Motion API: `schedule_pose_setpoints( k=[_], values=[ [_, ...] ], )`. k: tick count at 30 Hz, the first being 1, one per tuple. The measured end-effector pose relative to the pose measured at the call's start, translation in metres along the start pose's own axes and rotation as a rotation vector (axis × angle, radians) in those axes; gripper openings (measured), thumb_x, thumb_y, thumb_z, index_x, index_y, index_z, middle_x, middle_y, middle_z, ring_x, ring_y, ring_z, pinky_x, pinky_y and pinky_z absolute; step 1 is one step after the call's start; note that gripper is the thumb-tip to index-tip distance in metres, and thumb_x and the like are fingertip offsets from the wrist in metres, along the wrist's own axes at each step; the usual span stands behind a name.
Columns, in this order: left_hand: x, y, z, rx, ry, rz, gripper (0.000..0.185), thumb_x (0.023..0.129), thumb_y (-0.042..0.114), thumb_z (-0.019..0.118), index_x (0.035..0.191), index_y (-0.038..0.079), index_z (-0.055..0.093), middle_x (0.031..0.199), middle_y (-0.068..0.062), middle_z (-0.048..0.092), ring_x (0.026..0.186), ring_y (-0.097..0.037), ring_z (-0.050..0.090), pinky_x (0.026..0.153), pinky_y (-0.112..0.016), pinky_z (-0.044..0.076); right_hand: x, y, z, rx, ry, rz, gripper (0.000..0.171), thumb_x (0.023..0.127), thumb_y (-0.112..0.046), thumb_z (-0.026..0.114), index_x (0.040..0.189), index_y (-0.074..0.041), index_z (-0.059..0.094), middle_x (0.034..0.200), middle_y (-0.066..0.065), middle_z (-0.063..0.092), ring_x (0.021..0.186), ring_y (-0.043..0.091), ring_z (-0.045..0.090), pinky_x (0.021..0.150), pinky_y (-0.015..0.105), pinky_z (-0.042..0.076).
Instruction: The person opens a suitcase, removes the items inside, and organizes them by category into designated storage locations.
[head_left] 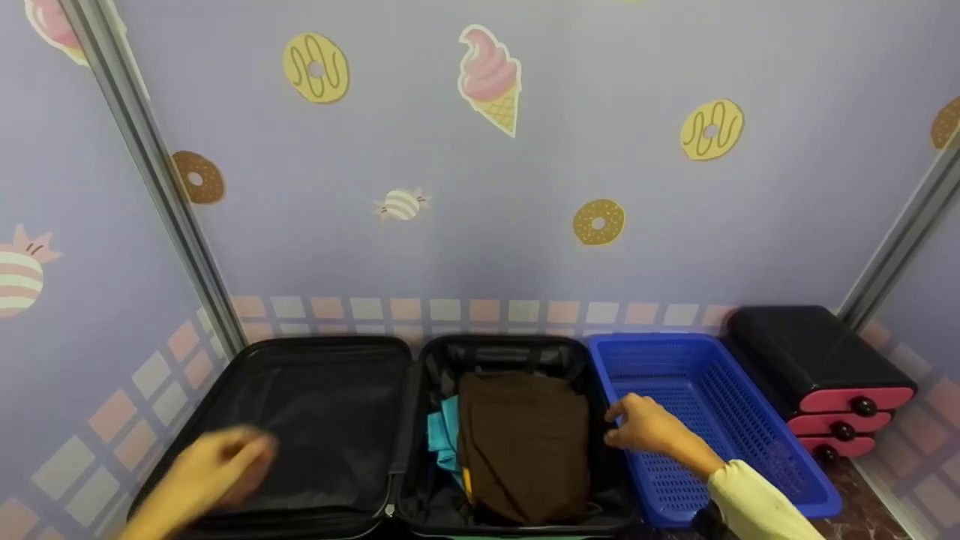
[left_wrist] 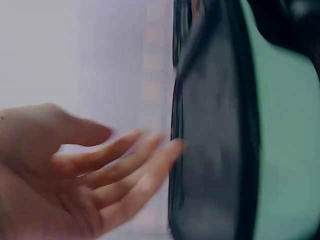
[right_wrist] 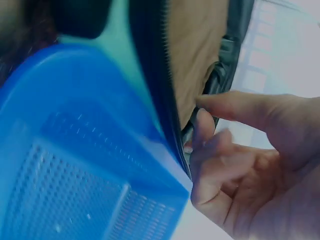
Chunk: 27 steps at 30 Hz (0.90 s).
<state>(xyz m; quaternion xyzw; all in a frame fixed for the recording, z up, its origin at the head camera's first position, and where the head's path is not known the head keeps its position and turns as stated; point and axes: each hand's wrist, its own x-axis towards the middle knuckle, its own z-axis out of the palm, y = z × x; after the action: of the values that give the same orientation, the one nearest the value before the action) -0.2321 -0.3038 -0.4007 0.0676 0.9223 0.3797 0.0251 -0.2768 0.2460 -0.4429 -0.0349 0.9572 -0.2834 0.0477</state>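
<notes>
A black suitcase lies spread open, its lid half point(head_left: 330, 427) on the left and its packed half on the right. Folded brown clothing point(head_left: 525, 450) fills the packed half, with turquoise cloth point(head_left: 445, 435) showing at its left side. Over the lid half, my left hand point(head_left: 217, 469) is blurred; the left wrist view shows its fingers point(left_wrist: 135, 185) loosely extended with nothing in them. My right hand point(head_left: 645, 427) hovers where the suitcase's right rim meets a blue basket point(head_left: 814, 499). Its fingers are loosely curled and hold nothing, thumb close to the index fingertip in the right wrist view.
Right of the basket stands a small black drawer unit point(head_left: 825, 352) with red fronts and round black knobs. A wall point(head_left: 420, 262) with sweets printed on it rises close behind the suitcase. Dark marbled tabletop point(head_left: 862, 502) shows at the lower right.
</notes>
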Motion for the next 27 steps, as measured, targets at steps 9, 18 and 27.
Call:
schedule_pose_setpoints(
  k=[9, 18, 27],
  values=[
    [0.076, 0.071, 0.084, -0.294, 0.165, 0.115, 0.019, 0.095, 0.004, 0.06, 0.112, -0.003, 0.067, 0.105, -0.019, 0.07, 0.088, -0.024, 0.069, 0.073, -0.029, 0.059, 0.025, -0.005, 0.009, 0.581, -0.155, 0.097, 0.031, 0.093, -0.003, 0.058, 0.117, 0.015, 0.052, 0.106, 0.024, 0.069, 0.071, 0.019, 0.07, 0.07, 0.041, 0.062],
    [0.133, 0.089, 0.137, -0.549, -0.133, -0.089, 0.029, 0.098, 0.009, 0.052, 0.122, -0.007, 0.056, 0.108, -0.021, 0.068, 0.079, -0.02, 0.07, 0.078, -0.041, 0.061, 0.046, -0.02, 0.021, 0.47, -0.064, 0.244, 0.038, 0.092, -0.015, 0.062, 0.115, 0.015, 0.055, 0.112, 0.037, 0.057, 0.085, 0.042, 0.069, 0.069, 0.047, 0.061],
    [0.127, 0.096, 0.192, -0.397, -0.263, -0.139, 0.045, 0.097, 0.017, 0.056, 0.128, -0.016, 0.05, 0.124, -0.033, 0.054, 0.103, -0.043, 0.063, 0.079, -0.046, 0.06, 0.054, -0.016, 0.056, 0.558, 0.04, 0.28, 0.025, 0.08, -0.006, 0.068, 0.093, 0.0, 0.048, 0.078, 0.008, 0.047, 0.071, 0.025, 0.057, 0.062, 0.046, 0.06]
  ],
)
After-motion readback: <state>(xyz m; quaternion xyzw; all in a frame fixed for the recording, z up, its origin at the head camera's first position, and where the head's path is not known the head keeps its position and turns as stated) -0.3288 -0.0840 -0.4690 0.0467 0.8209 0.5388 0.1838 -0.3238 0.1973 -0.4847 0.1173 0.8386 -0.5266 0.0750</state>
